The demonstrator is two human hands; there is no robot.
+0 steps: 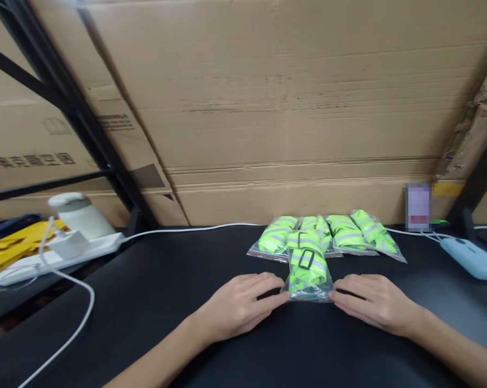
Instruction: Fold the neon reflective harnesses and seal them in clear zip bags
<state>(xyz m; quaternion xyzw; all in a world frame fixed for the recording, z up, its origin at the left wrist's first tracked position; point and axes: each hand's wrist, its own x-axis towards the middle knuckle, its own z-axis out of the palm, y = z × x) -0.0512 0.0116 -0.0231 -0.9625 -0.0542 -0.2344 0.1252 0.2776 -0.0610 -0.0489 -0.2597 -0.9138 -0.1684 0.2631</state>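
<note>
In front of me a clear zip bag (308,269) holds a folded neon-green reflective strap with silver bands and a black buckle. My left hand (247,302) pinches the near left corner of this bag between thumb and fingers. At the near right corner, my right hand (375,302) grips the bag in the same way. The bag's far end overlaps a row of several similar filled bags (346,234) lying along the back of the black table (154,302).
A cardboard wall (283,108) rises behind the table. On the left are a white bottle (81,215), a power strip (93,248) with a white cable, and yellow material (20,242). A blurred phone-like object (418,207) and light-blue power bank (472,258) sit at right.
</note>
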